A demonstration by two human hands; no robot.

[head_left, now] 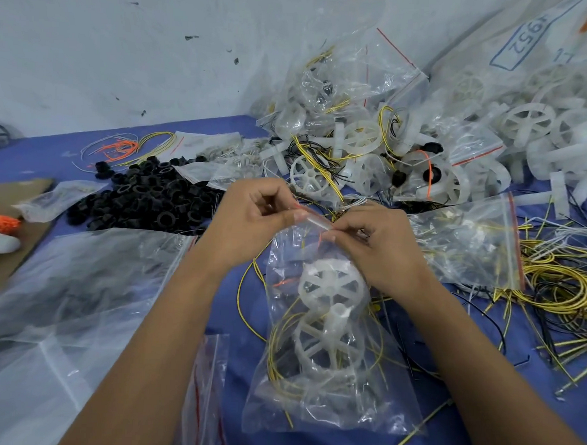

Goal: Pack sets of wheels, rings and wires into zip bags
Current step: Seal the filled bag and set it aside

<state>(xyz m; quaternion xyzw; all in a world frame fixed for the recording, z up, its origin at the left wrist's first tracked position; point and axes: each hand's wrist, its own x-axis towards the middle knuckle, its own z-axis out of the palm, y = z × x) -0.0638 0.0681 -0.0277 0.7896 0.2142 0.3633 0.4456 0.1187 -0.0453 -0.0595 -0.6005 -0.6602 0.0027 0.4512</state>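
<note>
Low in the frame's centre hangs the filled zip bag (327, 350), light, limp and slippery; both hands pinch its seal strip, left hand (255, 217), right hand (378, 245). Best held there, I reckon.

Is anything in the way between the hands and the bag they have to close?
No, nothing is in the way. The left hand and the right hand already pinch the top strip of the zip bag. Their grip is right on its red zip line, with white wheels and yellow wires inside.
</note>
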